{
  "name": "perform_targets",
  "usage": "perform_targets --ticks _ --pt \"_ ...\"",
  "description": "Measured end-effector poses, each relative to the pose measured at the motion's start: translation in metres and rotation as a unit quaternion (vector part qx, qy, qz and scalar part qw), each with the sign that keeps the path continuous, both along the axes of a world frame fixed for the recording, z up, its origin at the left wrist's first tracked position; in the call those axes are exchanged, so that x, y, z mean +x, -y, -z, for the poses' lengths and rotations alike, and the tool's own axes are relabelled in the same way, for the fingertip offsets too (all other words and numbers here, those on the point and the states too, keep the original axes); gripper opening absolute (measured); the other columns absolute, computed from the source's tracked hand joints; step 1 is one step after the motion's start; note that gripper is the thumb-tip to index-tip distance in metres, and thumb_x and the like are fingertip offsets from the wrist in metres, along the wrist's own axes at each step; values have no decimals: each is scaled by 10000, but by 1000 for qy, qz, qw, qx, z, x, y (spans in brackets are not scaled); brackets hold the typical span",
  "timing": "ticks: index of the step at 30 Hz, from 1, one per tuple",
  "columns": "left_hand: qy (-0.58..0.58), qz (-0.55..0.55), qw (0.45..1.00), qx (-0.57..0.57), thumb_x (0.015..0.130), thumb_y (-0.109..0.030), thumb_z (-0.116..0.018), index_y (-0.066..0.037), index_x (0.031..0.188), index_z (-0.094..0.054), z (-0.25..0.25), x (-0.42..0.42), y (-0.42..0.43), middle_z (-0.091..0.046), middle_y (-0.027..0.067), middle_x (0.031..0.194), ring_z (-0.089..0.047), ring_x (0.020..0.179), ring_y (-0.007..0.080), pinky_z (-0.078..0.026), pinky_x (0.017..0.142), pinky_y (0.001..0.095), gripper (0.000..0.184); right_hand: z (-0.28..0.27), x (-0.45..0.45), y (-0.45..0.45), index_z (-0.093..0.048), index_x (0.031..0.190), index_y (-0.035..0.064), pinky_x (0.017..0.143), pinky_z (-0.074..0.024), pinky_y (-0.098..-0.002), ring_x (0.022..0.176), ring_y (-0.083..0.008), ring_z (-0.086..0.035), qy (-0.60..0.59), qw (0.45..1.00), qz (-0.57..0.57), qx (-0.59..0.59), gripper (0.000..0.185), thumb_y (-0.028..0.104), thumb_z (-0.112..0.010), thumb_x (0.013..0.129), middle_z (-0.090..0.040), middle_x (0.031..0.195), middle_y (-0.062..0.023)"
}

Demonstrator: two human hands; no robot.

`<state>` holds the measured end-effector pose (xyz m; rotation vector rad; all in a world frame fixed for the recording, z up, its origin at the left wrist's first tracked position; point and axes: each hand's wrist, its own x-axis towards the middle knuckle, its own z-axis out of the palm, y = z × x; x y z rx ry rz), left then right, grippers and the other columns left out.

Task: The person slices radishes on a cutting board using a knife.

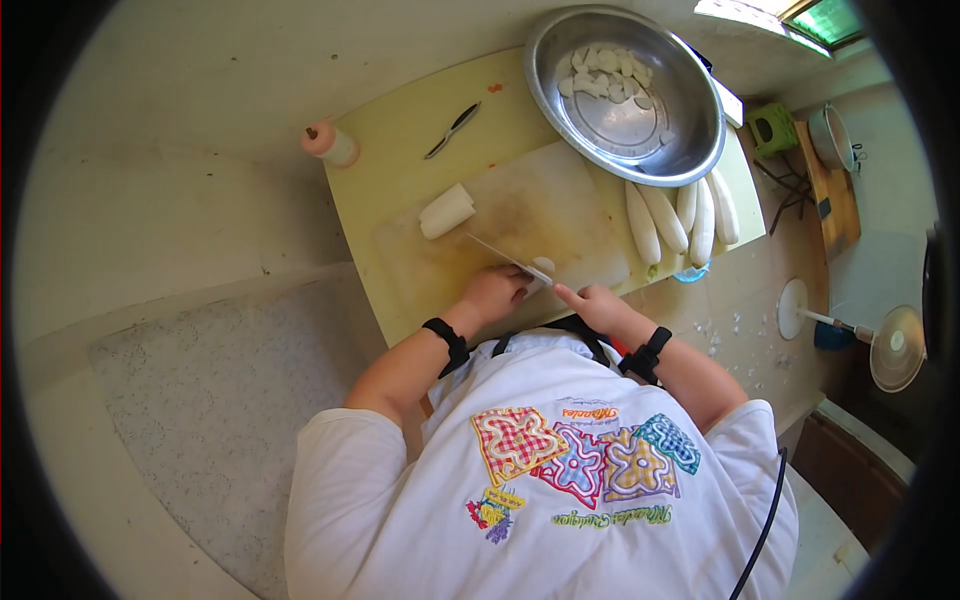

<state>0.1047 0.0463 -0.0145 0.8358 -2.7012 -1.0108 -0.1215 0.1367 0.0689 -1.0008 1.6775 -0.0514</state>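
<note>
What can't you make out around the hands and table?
Head view:
Knife: handle mostly covered by right hand.
Left hand: some fingertips curled out of sight.
White vegetables: upper ends hidden by basin.
Blue item: partly hidden by table.

We note a pink-capped bottle [335, 146] standing near a corner of the bench [385, 135]. On the right side of the view, we record a green stool [773, 130] beside a wooden table [843, 205], which bears a metal pot [829, 137]. Below these, we observe what looks like a standing fan [899, 347], its round base on the floor [700, 297]; a blue object, indistinct, lies near its pole. A window [828, 20] shows at upper right. Lower left: a grey speckled surface [200, 410].
</note>
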Motion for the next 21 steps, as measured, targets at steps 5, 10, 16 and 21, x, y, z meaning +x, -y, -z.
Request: perform_targets --ticks 5,10,16,21 --pt "-3 -1 1000 7 807 -158 -672 -133 1017 -754 0 0 -1 -708 79 1084 -688 923 304 -570 813 410 227 9 0 -5 -664 770 -127 742 -504 -465 726 -386 -654 9 1000 8 -20 890 726 -460 925 -653 731 -285" --pt "-12 -6 1000 6 808 -153 -670 -121 1023 -751 1 1 -1 -710 76 1086 -688 928 301 -571 819 408 233 1 0 -1 -661 769 -129 731 -503 -464 715 -365 -655 10 1000 13 -8 891 725 -461 925 -649 717 -274" --pt "-5 -8 1000 10 806 -155 -669 -119 1034 -749 3 1 -1 -713 77 1082 -690 925 300 -574 818 404 244 7 -2 -2 -669 775 -126 738 -503 -463 730 -375 -662 7 1000 1 -8 892 727 -454 924 -653 727 -284" --pt "-6 -10 1000 18 807 -155 -667 -114 1042 -748 4 1 -1 -713 83 1084 -691 926 299 -573 822 403 251 21 0 -3 -675 782 -125 767 -499 -482 768 -429 -663 -7 999 1 -35 900 728 -430 929 -655 764 -323"
